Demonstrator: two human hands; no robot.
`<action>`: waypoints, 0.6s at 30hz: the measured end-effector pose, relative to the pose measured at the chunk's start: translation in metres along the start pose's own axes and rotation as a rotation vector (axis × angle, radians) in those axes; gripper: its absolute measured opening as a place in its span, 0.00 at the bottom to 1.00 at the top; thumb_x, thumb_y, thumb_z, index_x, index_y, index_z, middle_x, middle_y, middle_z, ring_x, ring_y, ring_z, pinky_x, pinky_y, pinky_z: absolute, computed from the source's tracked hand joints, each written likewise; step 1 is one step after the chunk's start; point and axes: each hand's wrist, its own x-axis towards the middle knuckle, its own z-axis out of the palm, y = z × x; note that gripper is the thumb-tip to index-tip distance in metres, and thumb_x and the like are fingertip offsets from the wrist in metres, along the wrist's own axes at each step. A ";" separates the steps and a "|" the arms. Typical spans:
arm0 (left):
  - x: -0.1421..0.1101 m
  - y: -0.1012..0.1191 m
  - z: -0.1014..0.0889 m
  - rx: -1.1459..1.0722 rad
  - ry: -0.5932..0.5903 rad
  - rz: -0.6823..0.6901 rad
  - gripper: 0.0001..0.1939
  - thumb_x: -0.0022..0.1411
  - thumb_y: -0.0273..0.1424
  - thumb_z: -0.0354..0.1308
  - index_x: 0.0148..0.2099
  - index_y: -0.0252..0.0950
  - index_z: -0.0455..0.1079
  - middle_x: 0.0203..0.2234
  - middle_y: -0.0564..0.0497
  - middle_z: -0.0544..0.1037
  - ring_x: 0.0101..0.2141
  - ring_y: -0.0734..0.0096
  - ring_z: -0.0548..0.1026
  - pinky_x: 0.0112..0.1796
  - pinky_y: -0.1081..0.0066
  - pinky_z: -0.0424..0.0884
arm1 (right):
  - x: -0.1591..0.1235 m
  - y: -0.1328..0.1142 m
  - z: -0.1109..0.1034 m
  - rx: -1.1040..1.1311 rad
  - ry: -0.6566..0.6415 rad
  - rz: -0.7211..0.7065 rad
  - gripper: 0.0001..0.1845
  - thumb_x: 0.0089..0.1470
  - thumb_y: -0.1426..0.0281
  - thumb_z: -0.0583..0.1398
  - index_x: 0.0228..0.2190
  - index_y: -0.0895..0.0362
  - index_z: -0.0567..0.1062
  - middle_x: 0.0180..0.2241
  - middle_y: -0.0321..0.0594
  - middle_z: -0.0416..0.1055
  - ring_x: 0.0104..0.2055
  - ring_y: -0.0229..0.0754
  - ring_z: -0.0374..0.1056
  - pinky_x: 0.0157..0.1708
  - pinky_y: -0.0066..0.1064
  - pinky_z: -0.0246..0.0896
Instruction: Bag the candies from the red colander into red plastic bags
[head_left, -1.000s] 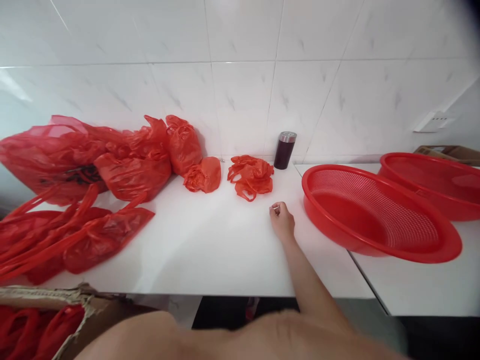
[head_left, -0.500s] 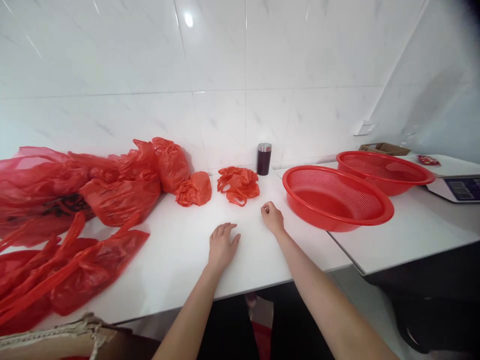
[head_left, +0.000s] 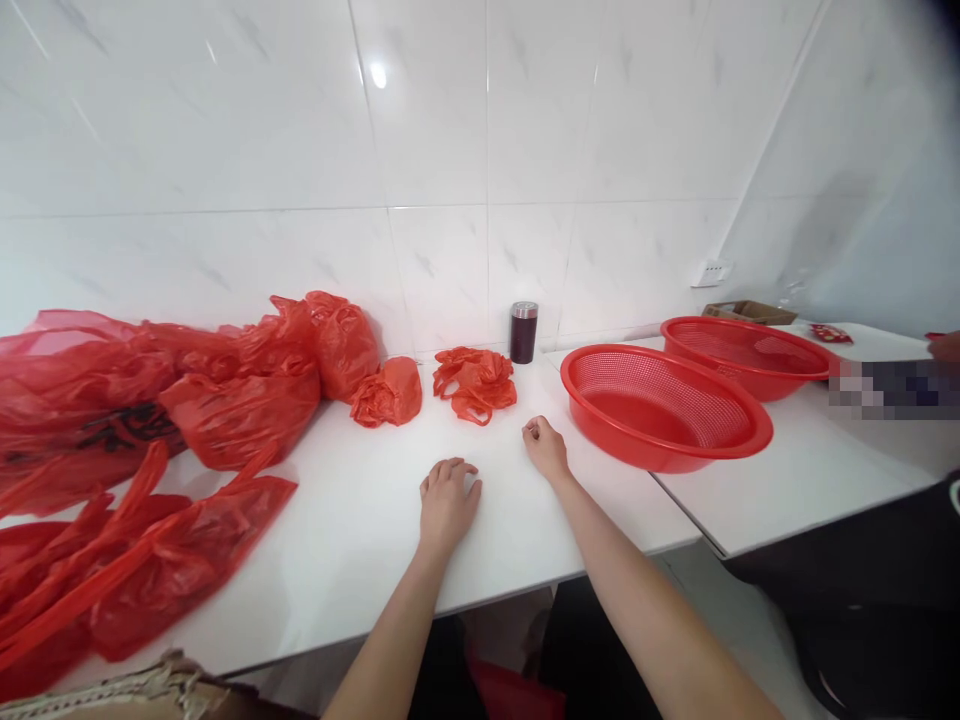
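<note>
On the white table [head_left: 352, 540], my left hand [head_left: 448, 503] lies palm down, its fingers a little bent and the thumb apart, with nothing held. My right hand [head_left: 545, 447] rests farther forward, its fingers curled in and pressed together; whatever they may hold is hidden. A crumpled red plastic bag [head_left: 480, 385] lies just beyond both hands, touching neither. Right of my right hand stands a red plastic basket [head_left: 637, 450] with perforated sides. Behind the crumpled bag, a dark tumbler [head_left: 523, 335] with a metal rim stands upright by the wall.
Filled red plastic bags [head_left: 247, 420] crowd the left side, and a smaller knotted bag [head_left: 390, 392] sits beside them. A second red basket [head_left: 787, 387] stands behind the first. Farther back is a cardboard tray [head_left: 750, 312]. Another person's hand [head_left: 946, 347] shows at the right edge.
My view has tilted up slightly, so the table's things sit lower. Both my hands keep nearly the same place and pose. Another person's hand has come in at the far right.
</note>
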 end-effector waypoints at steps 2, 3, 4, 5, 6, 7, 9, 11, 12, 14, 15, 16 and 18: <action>0.000 -0.001 -0.001 -0.010 -0.005 -0.006 0.09 0.61 0.31 0.54 0.44 0.43 0.72 0.52 0.48 0.73 0.55 0.56 0.65 0.54 0.52 0.59 | 0.000 0.000 0.001 0.000 -0.005 -0.002 0.05 0.55 0.65 0.53 0.30 0.51 0.67 0.25 0.30 0.70 0.28 0.39 0.66 0.29 0.27 0.54; 0.000 -0.002 -0.001 -0.017 -0.008 -0.010 0.09 0.62 0.31 0.53 0.43 0.43 0.72 0.52 0.49 0.73 0.55 0.56 0.65 0.54 0.52 0.60 | 0.000 0.000 0.001 -0.001 -0.009 -0.003 0.05 0.55 0.65 0.53 0.30 0.51 0.67 0.25 0.30 0.70 0.28 0.39 0.66 0.29 0.28 0.54; 0.001 -0.003 -0.001 -0.024 -0.010 -0.013 0.09 0.62 0.31 0.53 0.42 0.43 0.73 0.51 0.49 0.74 0.55 0.57 0.65 0.54 0.53 0.60 | 0.000 0.001 0.001 -0.003 -0.014 -0.004 0.05 0.55 0.65 0.53 0.30 0.51 0.67 0.25 0.30 0.70 0.28 0.39 0.66 0.29 0.28 0.54; 0.001 -0.004 -0.001 -0.031 -0.011 -0.017 0.09 0.62 0.31 0.52 0.41 0.43 0.73 0.51 0.49 0.74 0.56 0.57 0.65 0.54 0.53 0.60 | -0.001 0.001 0.001 -0.005 -0.019 -0.005 0.05 0.55 0.65 0.53 0.30 0.51 0.67 0.24 0.30 0.70 0.28 0.39 0.66 0.29 0.28 0.54; 0.001 -0.005 -0.001 -0.039 -0.013 -0.021 0.09 0.63 0.31 0.52 0.41 0.43 0.73 0.51 0.50 0.74 0.56 0.57 0.65 0.54 0.53 0.60 | -0.001 0.001 0.002 -0.007 -0.022 -0.007 0.05 0.55 0.65 0.53 0.30 0.51 0.67 0.25 0.30 0.70 0.28 0.39 0.66 0.29 0.28 0.54; 0.001 -0.005 -0.001 -0.046 -0.014 -0.024 0.09 0.63 0.31 0.52 0.41 0.43 0.73 0.51 0.50 0.74 0.56 0.56 0.65 0.54 0.53 0.60 | -0.001 0.001 0.002 -0.009 -0.025 -0.011 0.05 0.55 0.65 0.53 0.30 0.51 0.67 0.25 0.30 0.70 0.28 0.39 0.66 0.29 0.28 0.55; 0.000 -0.006 -0.001 -0.059 -0.018 -0.030 0.09 0.63 0.31 0.52 0.41 0.43 0.73 0.51 0.50 0.75 0.57 0.55 0.64 0.54 0.52 0.60 | -0.002 0.001 0.002 -0.012 -0.028 -0.020 0.05 0.55 0.64 0.53 0.30 0.50 0.67 0.26 0.31 0.70 0.28 0.39 0.66 0.29 0.28 0.55; 0.000 -0.006 -0.001 -0.070 -0.023 -0.031 0.09 0.63 0.31 0.51 0.41 0.43 0.73 0.50 0.50 0.75 0.57 0.54 0.64 0.55 0.51 0.60 | -0.003 0.001 0.002 -0.012 -0.026 -0.031 0.05 0.55 0.64 0.53 0.30 0.50 0.67 0.26 0.30 0.70 0.29 0.40 0.67 0.29 0.28 0.55; 0.000 -0.006 -0.001 -0.075 -0.026 -0.030 0.09 0.63 0.31 0.51 0.40 0.43 0.73 0.50 0.50 0.75 0.58 0.53 0.64 0.55 0.50 0.60 | -0.002 0.001 0.003 -0.010 -0.024 -0.036 0.05 0.55 0.64 0.53 0.30 0.50 0.67 0.25 0.30 0.70 0.28 0.40 0.67 0.29 0.28 0.55; -0.001 -0.007 -0.002 -0.081 -0.031 -0.023 0.10 0.63 0.31 0.51 0.40 0.42 0.74 0.50 0.50 0.75 0.58 0.52 0.63 0.55 0.50 0.60 | -0.002 0.001 0.003 -0.005 -0.021 -0.046 0.06 0.54 0.64 0.53 0.30 0.50 0.68 0.24 0.30 0.70 0.28 0.40 0.67 0.29 0.28 0.55; -0.001 -0.007 -0.002 -0.083 -0.032 -0.019 0.10 0.63 0.31 0.51 0.40 0.42 0.74 0.50 0.50 0.75 0.58 0.52 0.64 0.55 0.50 0.60 | -0.002 0.001 0.004 -0.002 -0.019 -0.052 0.06 0.54 0.64 0.53 0.29 0.50 0.68 0.24 0.30 0.70 0.28 0.39 0.67 0.29 0.28 0.55; -0.001 -0.008 -0.002 -0.086 -0.034 -0.014 0.10 0.63 0.31 0.51 0.40 0.42 0.74 0.50 0.50 0.75 0.58 0.52 0.64 0.55 0.50 0.61 | -0.002 0.001 0.004 0.001 -0.017 -0.059 0.06 0.53 0.64 0.53 0.29 0.50 0.68 0.24 0.30 0.70 0.28 0.39 0.67 0.29 0.28 0.55; -0.001 -0.009 -0.002 -0.092 -0.035 -0.008 0.10 0.62 0.31 0.51 0.41 0.42 0.74 0.51 0.50 0.75 0.58 0.53 0.64 0.55 0.50 0.61 | -0.004 0.000 0.005 0.008 -0.017 -0.071 0.05 0.52 0.64 0.54 0.28 0.50 0.69 0.24 0.29 0.71 0.28 0.39 0.66 0.29 0.28 0.55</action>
